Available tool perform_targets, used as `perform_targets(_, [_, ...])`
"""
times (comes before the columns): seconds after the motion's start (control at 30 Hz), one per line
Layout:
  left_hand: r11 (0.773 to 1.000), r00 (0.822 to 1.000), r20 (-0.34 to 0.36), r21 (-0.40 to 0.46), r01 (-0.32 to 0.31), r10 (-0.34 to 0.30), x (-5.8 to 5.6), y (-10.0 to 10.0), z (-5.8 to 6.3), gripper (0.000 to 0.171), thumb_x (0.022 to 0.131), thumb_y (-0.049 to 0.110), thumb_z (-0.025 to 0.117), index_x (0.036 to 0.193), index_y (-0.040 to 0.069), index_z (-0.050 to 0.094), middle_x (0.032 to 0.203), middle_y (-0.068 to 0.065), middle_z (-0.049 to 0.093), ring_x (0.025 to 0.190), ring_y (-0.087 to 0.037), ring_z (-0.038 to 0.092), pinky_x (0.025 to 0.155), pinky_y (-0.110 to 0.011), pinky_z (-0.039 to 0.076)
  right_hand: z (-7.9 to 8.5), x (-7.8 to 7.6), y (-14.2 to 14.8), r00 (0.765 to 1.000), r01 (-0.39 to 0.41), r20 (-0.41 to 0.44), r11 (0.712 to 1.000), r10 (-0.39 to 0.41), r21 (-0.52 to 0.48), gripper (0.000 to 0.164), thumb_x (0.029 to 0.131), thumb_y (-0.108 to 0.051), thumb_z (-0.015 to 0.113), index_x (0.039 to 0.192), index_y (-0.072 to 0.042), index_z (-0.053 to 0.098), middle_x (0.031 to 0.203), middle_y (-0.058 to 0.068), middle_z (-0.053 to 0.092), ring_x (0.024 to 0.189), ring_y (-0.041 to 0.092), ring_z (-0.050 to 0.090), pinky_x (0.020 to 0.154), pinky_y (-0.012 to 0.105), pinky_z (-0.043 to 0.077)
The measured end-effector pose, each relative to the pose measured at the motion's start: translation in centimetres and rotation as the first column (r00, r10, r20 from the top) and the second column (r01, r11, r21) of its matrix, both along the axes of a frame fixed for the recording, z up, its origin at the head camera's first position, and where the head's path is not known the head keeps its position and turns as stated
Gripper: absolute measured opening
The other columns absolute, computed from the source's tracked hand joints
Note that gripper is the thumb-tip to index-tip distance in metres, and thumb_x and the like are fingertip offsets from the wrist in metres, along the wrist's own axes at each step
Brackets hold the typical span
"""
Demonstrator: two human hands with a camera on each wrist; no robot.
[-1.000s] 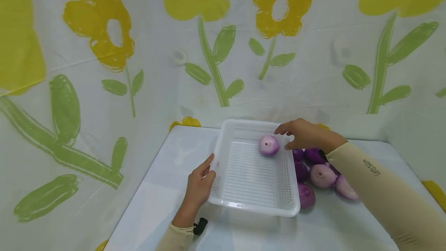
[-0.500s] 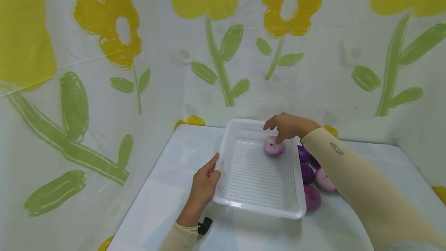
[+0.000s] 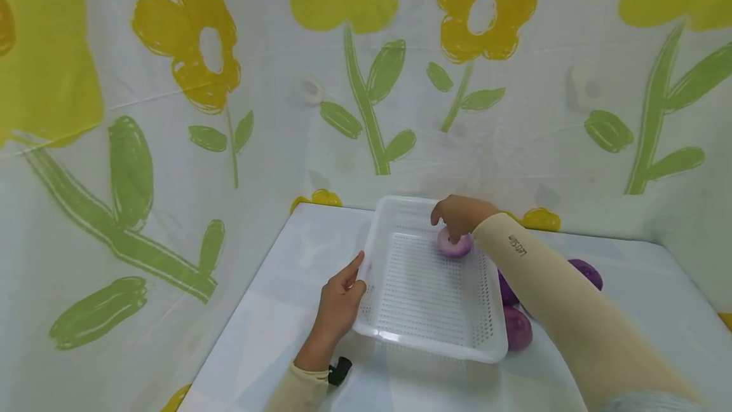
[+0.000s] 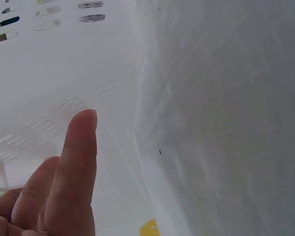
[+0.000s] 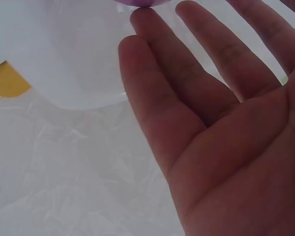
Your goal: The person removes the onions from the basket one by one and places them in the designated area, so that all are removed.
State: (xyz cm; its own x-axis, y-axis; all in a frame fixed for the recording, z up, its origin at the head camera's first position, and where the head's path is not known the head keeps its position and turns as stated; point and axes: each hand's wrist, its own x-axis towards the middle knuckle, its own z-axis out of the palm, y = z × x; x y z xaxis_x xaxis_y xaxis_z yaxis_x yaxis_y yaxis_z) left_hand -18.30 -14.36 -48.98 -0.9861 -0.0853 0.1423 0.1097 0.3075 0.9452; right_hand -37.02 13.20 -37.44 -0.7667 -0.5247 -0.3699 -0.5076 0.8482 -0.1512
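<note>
A white perforated plastic basket [image 3: 423,297] sits on the table, tilted slightly in the head view. My left hand [image 3: 337,301] holds its left rim, thumb on top; in the left wrist view its fingers [image 4: 76,172] lie along the outer wall. One pale purple onion [image 3: 454,248] lies in the basket's far right corner. Over that corner is my right hand [image 3: 460,215], one digit against the onion in the head view. Seen from the right wrist, its fingers [image 5: 206,44] are extended and spread, a fingertip at the onion's lower edge.
Several purple onions [image 3: 517,328] lie on the table right of the basket, partly hidden by the right sleeve [image 3: 549,297]. Behind the white table [image 3: 629,323] hangs a flower-printed sheet [image 3: 515,145]. A black strap piece [image 3: 340,372] sits at the left wrist.
My right hand has moved left from the basket's right rim to the onion inside. My left hand stays on the rim. The view has shifted slightly, so the scene sits further right.
</note>
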Motion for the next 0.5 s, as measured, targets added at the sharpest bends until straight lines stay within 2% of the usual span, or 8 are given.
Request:
perform_targets(0.1, [1.0,1.0,0.002,0.001,0.003,-0.003,0.1,0.1,0.1,0.063,0.095,0.01,0.052,0.157,0.025,0.053,0.158,-0.002,0.049,0.133,-0.023,0.058,0.061,-0.025,0.049,-0.2,0.3,-0.1,1.0,0.018,-0.014,1.0,-0.018,0.023,0.058,0.078,0.001,0.08,0.134,-0.013,0.072,0.124,0.009,0.067,0.095,0.024,0.06,0.073,0.036,0.052])
perform_targets(0.17, [1.0,1.0,0.005,-0.003,0.003,-0.003,0.1,0.1,0.1,0.063,0.095,0.011,0.052,0.157,0.024,0.053,0.158,-0.001,0.049,0.135,-0.022,0.056,0.07,-0.027,0.052,-0.3,0.5,-0.1,0.999,0.038,-0.014,0.999,-0.038,0.034,0.058,0.077,0.0,0.083,0.133,-0.013,0.072,0.122,0.008,0.067,0.093,0.024,0.06,0.075,0.039,0.054])
perform_targets(0.33, [1.0,1.0,0.004,-0.01,0.001,-0.001,0.1,0.1,0.2,0.063,0.095,0.012,0.053,0.157,0.024,0.053,0.158,0.001,0.049,0.137,-0.022,0.054,0.082,-0.031,0.053,-0.4,0.9,-0.2,0.999,0.039,-0.02,0.998,-0.038,0.045,0.054,0.076,-0.003,0.088,0.128,-0.01,0.073,0.114,0.005,0.071,0.093,0.023,0.063,0.085,0.046,0.056])
perform_targets(0.5, [1.0,1.0,-0.003,-0.012,-0.005,0.005,-0.1,0.0,0.2,0.062,0.095,0.012,0.052,0.157,0.022,0.053,0.158,0.002,0.049,0.137,-0.021,0.054,0.08,-0.03,0.053,-0.4,1.3,-0.3,0.999,0.047,-0.004,0.997,-0.047,0.053,0.051,0.076,-0.008,0.092,0.124,-0.01,0.074,0.111,0.002,0.071,0.097,0.024,0.064,0.089,0.05,0.057])
